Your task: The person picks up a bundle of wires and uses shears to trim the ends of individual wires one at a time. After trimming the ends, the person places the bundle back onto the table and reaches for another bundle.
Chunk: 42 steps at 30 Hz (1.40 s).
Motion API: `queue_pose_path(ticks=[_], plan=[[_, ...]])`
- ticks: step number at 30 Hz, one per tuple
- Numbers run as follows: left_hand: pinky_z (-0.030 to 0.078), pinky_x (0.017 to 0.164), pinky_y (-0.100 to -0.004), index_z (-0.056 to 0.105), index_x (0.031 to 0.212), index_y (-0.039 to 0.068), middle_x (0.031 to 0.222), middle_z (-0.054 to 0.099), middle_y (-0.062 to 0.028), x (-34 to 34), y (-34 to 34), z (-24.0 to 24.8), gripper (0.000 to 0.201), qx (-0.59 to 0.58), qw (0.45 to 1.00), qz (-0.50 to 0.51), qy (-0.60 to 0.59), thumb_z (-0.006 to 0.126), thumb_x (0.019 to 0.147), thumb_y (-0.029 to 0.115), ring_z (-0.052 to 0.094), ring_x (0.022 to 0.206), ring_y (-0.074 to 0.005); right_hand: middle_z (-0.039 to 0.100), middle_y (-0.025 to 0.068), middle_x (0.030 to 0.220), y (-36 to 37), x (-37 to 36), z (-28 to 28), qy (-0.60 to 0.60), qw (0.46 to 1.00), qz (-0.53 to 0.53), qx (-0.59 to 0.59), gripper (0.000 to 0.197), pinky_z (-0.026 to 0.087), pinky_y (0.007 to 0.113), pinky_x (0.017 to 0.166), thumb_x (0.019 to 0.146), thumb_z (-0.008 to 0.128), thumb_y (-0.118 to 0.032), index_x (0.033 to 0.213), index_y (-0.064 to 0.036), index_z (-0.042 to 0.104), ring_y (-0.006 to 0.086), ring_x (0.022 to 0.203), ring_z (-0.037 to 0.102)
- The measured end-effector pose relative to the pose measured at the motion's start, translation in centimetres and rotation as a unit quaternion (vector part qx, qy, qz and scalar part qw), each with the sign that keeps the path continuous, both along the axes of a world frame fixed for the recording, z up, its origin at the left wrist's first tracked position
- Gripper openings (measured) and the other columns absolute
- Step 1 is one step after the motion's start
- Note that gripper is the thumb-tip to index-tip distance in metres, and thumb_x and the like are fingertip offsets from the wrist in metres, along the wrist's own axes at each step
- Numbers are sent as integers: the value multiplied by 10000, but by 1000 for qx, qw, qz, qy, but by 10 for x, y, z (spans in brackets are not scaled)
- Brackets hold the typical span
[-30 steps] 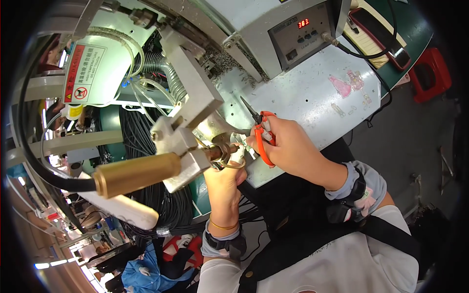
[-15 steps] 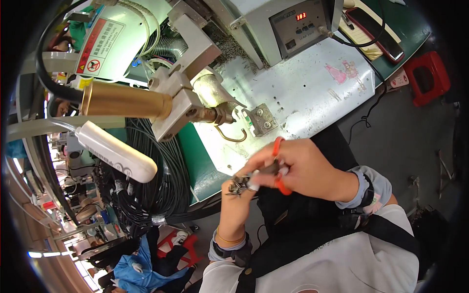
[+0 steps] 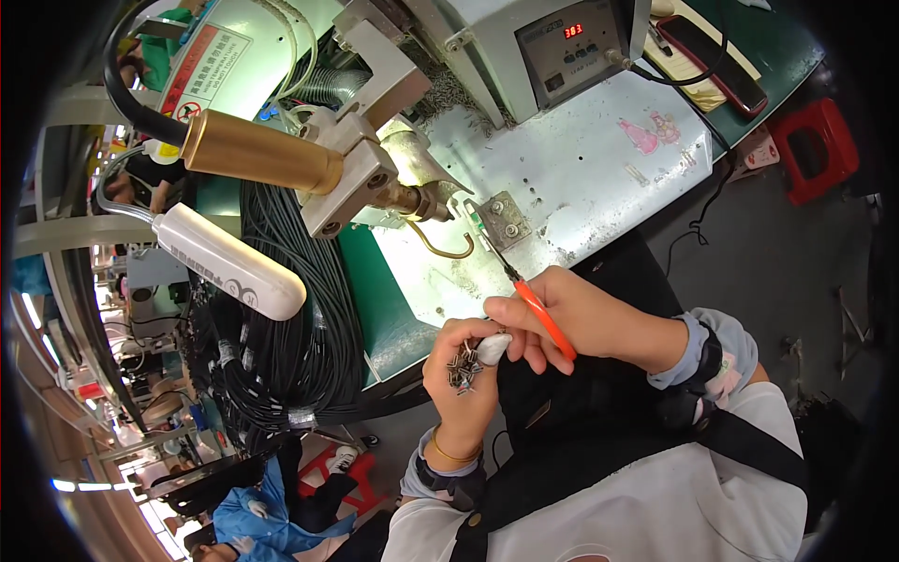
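Note:
My right hand (image 3: 571, 314) grips orange-handled pliers (image 3: 543, 318), whose slim dark jaws point up and left. Their tip reaches the small metal fixture block (image 3: 510, 225) with screws, beside a narrow green and white piece; whether they touch is too small to tell. My left hand (image 3: 459, 403) is cupped, its fingers curled, around a cluster of small metal pieces (image 3: 463, 371). A white finger cover (image 3: 493, 349) shows by the meeting fingers of both hands. Above the fixture, a soldering head with a brass-coloured handle (image 3: 262, 155) sits in a metal clamp.
A hooked brown tube (image 3: 449, 251) curves beside the fixture. On the left lie a white lamp (image 3: 229, 262) and bundled black cables (image 3: 300, 309). Behind stands a control box (image 3: 585, 56) with a lit display. A red stool (image 3: 819, 150) is at right; a person in blue (image 3: 272, 510) sits lower left.
The pliers have swung from above the pieces in my left palm to point up at the fixture. My left hand has rotated slightly, showing the metal pieces more openly. The view has shifted a little.

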<state>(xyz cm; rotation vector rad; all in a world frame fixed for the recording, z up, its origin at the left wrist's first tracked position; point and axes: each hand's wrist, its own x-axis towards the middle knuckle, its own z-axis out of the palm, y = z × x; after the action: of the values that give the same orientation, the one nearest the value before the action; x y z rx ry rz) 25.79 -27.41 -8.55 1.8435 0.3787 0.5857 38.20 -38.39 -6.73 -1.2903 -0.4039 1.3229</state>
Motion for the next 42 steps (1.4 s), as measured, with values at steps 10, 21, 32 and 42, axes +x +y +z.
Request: queue_pose_path(ticks=[10, 21, 32, 42], plan=[[282, 431, -180, 466, 889, 21, 705, 502, -41, -1, 12, 5, 134, -427, 904, -28, 13, 537, 784, -24, 383, 489, -61, 508, 38, 560, 5, -18, -33, -301, 943, -75, 124, 240, 368, 241, 435, 817, 544, -296, 691, -93, 570, 101, 479, 493], [235, 407, -171, 489, 913, 2, 706, 494, -27, -3, 12, 15, 147, -406, 911, -25, 76, 563, 786, 3, 337, 467, -34, 495, -60, 629, -5, 4, -25, -779, 568, -135, 228, 274, 315, 205, 430, 628, 620, -157, 902, -144, 633, 67, 487, 452], [375, 507, -189, 518, 882, -5, 726, 527, -16, -5, 0, 10, 189, -30, 999, 27, 20, 607, 727, -66, 462, 594, -59, 547, -36, 627, -5, -19, -30, -770, 589, -189, 160, 181, 368, 205, 461, 655, 604, -169, 821, -97, 606, 91, 507, 523], [412, 579, -214, 544, 881, -8, 717, 547, -79, -8, 4, 4, 281, 151, 988, -9, -11, 633, 633, -106, 521, 617, -145, 518, -36, 584, -2, -18, -29, -634, 716, -208, 206, 195, 398, 230, 441, 578, 635, -97, 763, -96, 573, 127, 492, 525]])
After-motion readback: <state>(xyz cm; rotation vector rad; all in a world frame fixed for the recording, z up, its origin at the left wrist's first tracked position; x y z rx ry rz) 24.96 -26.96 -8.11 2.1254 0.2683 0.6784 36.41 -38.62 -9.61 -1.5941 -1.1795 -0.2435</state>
